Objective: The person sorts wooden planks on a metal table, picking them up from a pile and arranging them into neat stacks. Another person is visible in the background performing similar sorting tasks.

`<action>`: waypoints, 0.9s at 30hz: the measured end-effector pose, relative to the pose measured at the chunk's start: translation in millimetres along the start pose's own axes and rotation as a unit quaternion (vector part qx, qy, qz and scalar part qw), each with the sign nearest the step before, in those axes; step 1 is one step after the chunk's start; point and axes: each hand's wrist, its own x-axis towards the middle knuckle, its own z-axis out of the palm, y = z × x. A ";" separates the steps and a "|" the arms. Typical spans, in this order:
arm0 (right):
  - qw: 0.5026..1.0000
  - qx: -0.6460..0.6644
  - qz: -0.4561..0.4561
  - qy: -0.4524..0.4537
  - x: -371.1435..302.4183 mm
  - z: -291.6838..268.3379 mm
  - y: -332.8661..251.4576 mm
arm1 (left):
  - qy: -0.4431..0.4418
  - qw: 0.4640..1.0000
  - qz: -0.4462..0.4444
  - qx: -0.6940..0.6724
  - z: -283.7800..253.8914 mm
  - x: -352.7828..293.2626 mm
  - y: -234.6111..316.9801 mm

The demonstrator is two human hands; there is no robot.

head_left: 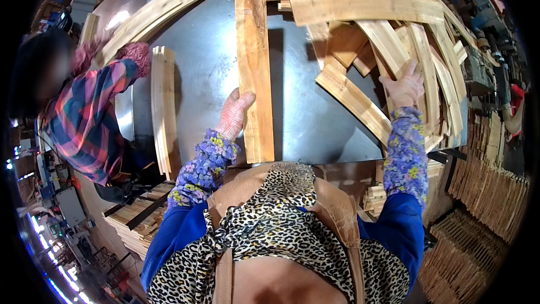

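My left hand (pixel 235 115) grips the left edge of a long, flat wooden board (pixel 256 79), its thumb at the edge; the fingers under the board are hidden. The board stretches away from me across the metal table, its near end at the table's front edge. Over on the right, my right hand (pixel 404 85) lies on a heap of loose planks, fingers apart, touching the near end of a slanting plank (pixel 383 42). Left of that hand, a shorter plank (pixel 354 101) lies at an angle. Another wide plank (pixel 365 8) crosses the top of the heap.
A metal table (pixel 208 50) carries the wood. Upright narrow boards (pixel 163 107) are grouped left of my left hand. A co-worker in a plaid sleeve (pixel 93 112) handles long strips (pixel 152 17) at the left. Stacked wood (pixel 484 180) stands beyond the table's right side.
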 end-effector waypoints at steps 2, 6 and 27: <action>0.997 0.026 0.012 -0.070 28.7 -19.1 -10.8 | 0.012 1.000 0.009 0.007 -22.2 14.8 13.2; 0.983 0.066 -0.069 -0.157 6.5 -72.5 -75.4 | 0.035 0.998 0.006 0.048 -61.9 17.6 38.4; 0.479 0.787 0.152 -0.357 -241.6 -113.0 -258.5 | -0.214 0.971 0.062 0.087 -28.4 35.7 88.9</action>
